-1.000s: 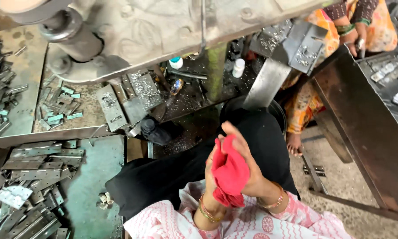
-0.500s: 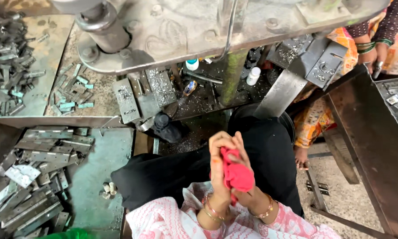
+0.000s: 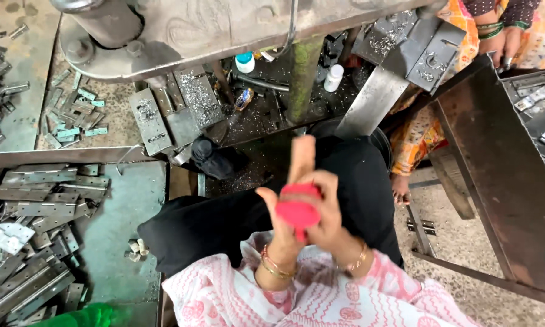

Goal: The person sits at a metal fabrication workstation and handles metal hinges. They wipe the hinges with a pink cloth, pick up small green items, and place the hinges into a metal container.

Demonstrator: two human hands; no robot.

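item: red cloth (image 3: 298,212), bunched into a small wad, held over the lap between both hands. orientation: the wad is seen roughly upright, its long axis running from the fingers down toward the wrists, with a short tail of fabric hanging from its lower edge; any finer direction cannot be told. appearance: bright pinkish red, soft, crumpled, no pattern visible, mostly covered by fingers. grip: the left hand (image 3: 281,227) is closed on the near-left side of the wad, thumb raised beside it; the right hand (image 3: 324,209) is wrapped over the top and far-right side, one finger extended straight up above the cloth. both hands are pressed together around it. below the grip: gold bangles (image 3: 274,264) on the left wrist, pink-and-white patterned sleeves, black trousers (image 3: 224,218). beyond the grip: a heavy machine base (image 3: 212,30), a white bottle (image 3: 333,77) and metal swarf. left of the grip: a green tray (image 3: 121,242) stacked with grey metal hinge plates (image 3: 36,206). far right of the grip: another person's hand (image 3: 510,51) at a rusted metal table (image 3: 502,181).
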